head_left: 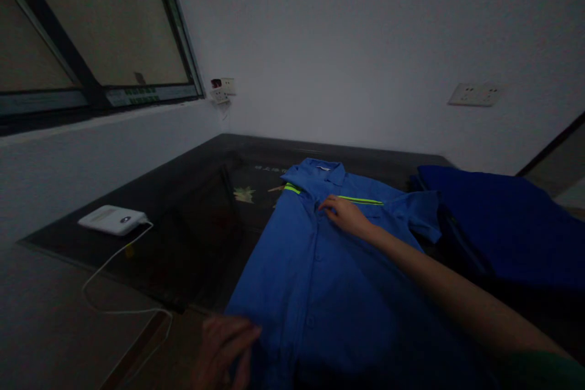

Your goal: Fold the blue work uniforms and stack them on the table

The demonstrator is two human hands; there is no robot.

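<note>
A blue short-sleeved button-up shirt (292,268) with yellow-green stripes across the chest lies front up on the dark glossy table (183,244), its collar toward the wall. My right hand (345,214) reaches over the chest, its fingers bent and pinching at the button placket just below the stripe. At the lower left edge of the shirt, near the hem, is my left hand (226,347). Its fingers are curled with blue cloth showing between them and the thumb, though the area is dark. The bottom of the shirt runs into shadow.
Folded darker blue cloth (507,225) is piled on the right, by the shirt's sleeve. A white device (113,220) sits at the table's left, its white cable (114,312) hanging over the front edge. Wall sockets (475,95) and a window (114,24) are beyond.
</note>
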